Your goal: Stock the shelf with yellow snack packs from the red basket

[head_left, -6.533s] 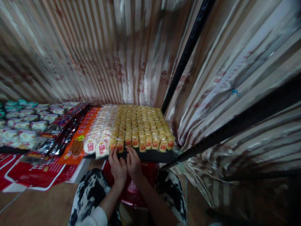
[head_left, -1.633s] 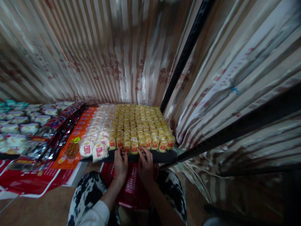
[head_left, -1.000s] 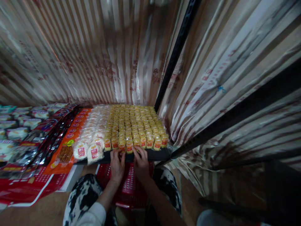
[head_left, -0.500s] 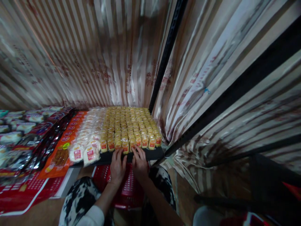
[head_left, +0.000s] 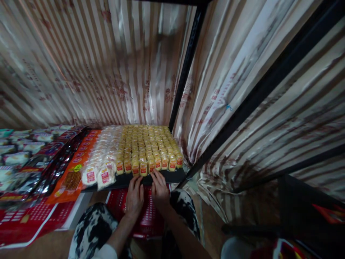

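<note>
Rows of small yellow packaged cakes (head_left: 143, 166) in clear wrappers with red labels stand on a black shelf (head_left: 172, 176). My left hand (head_left: 134, 198) is at the shelf's front edge, its fingers stretched toward the front row, just below the labels and holding nothing. Beside it, my right hand (head_left: 160, 190) has its fingers extended, the tips at the lower front of one cake pack; whether they press on it I cannot tell. Left of the yellow rows are white packaged cakes (head_left: 104, 177) with pink-red labels, the front two sitting a little forward.
An orange snack packet (head_left: 70, 181) and dark shiny packets (head_left: 52, 169) lie to the left. A red basket (head_left: 149, 216) is under the shelf between my knees. Black metal posts (head_left: 185, 68) and striped curtain (head_left: 140, 72) close off the back and right.
My left fingertips have drawn slightly back from the front row of cakes. My right hand stays nearly in place. The camera view has shifted a little.
</note>
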### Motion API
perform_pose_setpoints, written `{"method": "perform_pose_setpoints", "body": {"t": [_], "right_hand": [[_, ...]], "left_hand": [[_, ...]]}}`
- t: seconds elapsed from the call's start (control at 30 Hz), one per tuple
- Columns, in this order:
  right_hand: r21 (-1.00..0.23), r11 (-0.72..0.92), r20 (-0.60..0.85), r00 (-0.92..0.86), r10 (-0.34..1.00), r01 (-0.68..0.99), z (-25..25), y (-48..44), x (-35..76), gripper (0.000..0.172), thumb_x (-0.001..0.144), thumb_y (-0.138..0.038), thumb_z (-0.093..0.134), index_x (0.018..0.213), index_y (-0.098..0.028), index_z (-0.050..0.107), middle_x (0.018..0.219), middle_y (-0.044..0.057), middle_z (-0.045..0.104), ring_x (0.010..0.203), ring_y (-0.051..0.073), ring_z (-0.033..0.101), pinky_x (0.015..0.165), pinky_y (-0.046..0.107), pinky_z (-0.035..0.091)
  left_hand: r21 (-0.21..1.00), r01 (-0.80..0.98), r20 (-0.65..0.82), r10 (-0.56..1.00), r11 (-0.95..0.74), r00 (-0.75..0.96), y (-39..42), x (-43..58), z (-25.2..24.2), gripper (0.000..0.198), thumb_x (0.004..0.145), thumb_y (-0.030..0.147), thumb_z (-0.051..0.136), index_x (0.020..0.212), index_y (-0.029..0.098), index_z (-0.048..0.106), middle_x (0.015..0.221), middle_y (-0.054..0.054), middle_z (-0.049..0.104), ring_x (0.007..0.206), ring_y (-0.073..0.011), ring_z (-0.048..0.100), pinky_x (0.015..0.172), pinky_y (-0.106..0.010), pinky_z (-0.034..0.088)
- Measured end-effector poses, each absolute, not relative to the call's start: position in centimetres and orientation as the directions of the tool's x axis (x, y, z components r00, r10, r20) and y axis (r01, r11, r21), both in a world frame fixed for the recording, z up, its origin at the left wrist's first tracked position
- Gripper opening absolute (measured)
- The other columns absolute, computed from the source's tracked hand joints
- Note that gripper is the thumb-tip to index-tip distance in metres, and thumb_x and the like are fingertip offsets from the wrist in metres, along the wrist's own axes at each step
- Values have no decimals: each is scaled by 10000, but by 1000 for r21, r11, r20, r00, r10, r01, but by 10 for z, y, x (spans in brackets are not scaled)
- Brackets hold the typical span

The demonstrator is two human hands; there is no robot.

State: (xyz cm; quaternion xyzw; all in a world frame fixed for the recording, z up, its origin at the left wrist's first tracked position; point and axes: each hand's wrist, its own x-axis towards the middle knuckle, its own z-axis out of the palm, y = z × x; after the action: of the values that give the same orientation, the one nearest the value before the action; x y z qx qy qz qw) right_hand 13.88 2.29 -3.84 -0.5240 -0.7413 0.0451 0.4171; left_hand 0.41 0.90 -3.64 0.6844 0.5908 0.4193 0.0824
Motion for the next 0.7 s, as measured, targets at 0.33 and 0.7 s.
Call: {"method": "perform_pose_setpoints", "body": {"t": [0.33, 0.7], "right_hand": [[-562, 447, 572, -64, 818, 696, -39, -4, 131, 388, 862, -119, 326, 1162, -180, 565, 1168, 100, 584, 1128, 192, 493, 953, 412, 430], [-521, 156, -171, -282, 944, 839, -108, -55, 124, 202, 798, -169, 493, 859, -167, 685, 829, 73, 700, 801, 175, 634, 737, 240, 452]], "left_hand": [[683, 679, 396, 918, -269, -34, -14, -4, -41, 298, 852, 160, 362, 1064, 161, 571, 1106, -106, 545, 1018, -187, 563, 894, -360, 484], [789, 614, 185, 960, -17, -212, -49, -41, -75, 265, 770, 133, 385, 857, 171, 632, 965, -82, 595, 899, -187, 596, 855, -364, 492]]}}
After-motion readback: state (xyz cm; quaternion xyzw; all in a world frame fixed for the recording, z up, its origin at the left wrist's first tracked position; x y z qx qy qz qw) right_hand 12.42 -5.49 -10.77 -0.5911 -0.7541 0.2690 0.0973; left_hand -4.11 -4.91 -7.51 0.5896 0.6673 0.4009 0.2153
